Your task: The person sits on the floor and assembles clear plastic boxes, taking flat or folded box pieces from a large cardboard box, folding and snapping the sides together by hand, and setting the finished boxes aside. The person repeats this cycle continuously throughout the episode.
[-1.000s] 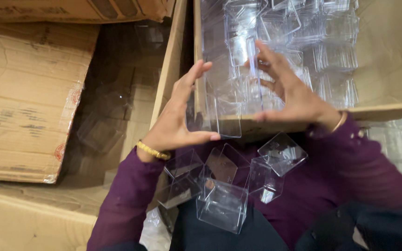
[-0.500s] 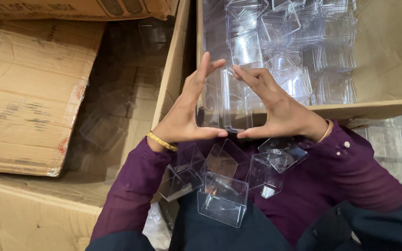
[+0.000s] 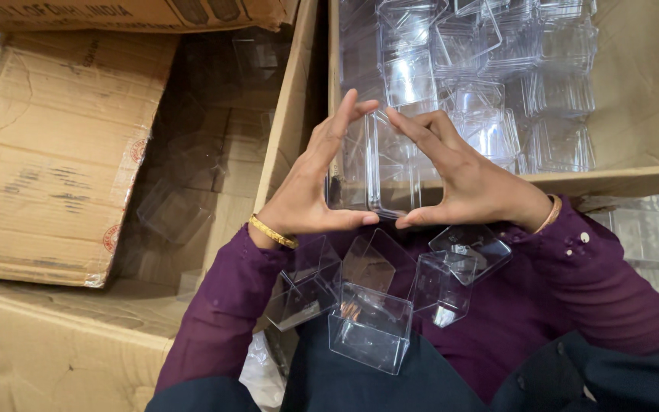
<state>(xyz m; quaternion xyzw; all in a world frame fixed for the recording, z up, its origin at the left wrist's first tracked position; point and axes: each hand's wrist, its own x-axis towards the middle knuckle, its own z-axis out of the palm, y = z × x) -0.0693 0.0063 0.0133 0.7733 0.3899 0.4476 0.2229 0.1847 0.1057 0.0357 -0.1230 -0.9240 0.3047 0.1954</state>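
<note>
From the head view, the left hand [image 3: 310, 191] and right hand [image 3: 470, 183] press a clear plastic box [image 3: 381, 172] between flat fingers and thumbs, above the lap. It looks light, thin, slippery and easily cracked; its edges suit gripping best. Its far edges blur into the clear stacks [image 3: 512, 84] behind it in the cardboard carton [image 3: 650, 99].

Brown cardboard box [image 3: 62, 152] left, red round stamps; tan carton [image 3: 650, 84] right.

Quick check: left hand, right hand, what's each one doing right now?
Left hand: closed on the clear plastic box, pressing its left side.
Right hand: closed on the same box, pressing its right side.
</note>
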